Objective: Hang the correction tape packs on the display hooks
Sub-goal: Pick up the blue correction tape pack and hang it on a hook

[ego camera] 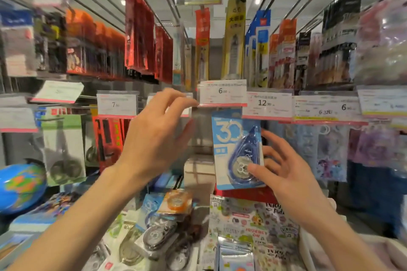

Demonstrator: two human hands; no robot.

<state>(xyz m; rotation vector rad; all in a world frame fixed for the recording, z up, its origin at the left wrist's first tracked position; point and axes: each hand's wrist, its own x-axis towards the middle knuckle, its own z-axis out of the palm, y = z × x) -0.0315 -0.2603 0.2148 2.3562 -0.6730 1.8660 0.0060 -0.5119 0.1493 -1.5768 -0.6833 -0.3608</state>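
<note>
A blue correction tape pack (236, 149) marked "30" hangs upright just below the 6.00 price label (222, 94) on the display hook. My right hand (284, 174) pinches its lower right corner, thumb on the front and fingers behind. To the left, my left hand (154, 132) is raised, and its index finger and thumb pinch a clear price label holder (191, 109) beside that hook. More correction tape packs (163, 224) lie in a loose pile on the shelf below, between my forearms.
Rows of hooks carry hanging stationery packs above and on both sides, with price labels such as 7 (116, 103) and 12 (266, 103). Scissors packs (63, 152) hang at the left. A globe (19, 185) sits low left. Sticker packs (253, 224) lie low right.
</note>
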